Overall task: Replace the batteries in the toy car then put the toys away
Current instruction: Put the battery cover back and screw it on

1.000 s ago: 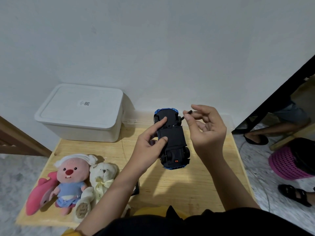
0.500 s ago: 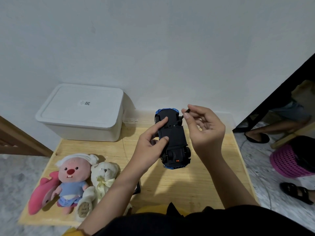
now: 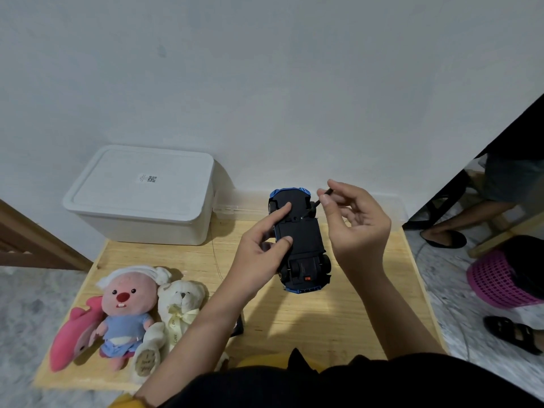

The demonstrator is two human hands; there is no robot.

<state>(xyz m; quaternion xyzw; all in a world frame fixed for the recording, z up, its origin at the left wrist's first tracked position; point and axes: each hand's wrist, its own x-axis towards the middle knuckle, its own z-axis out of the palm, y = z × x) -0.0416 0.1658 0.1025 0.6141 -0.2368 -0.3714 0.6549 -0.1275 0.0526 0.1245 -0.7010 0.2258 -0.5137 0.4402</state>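
Above a wooden table [image 3: 338, 328], a toy car [image 3: 300, 240] is being held upside down by the left hand [image 3: 262, 248], its thumb and forefinger curled onto the black underside. A thin dark screwdriver [image 3: 319, 201] is being pinched between the thumb and fingertips of the right hand [image 3: 356, 219], its tip being set against the underside. Three stuffed toys [image 3: 129, 313] are being kept at the table's left, beside a lidded white box [image 3: 144, 195].

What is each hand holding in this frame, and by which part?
The left hand grips the upturned blue-and-black toy car by its side and underside. The right hand pinches a thin dark screwdriver at its upper end.
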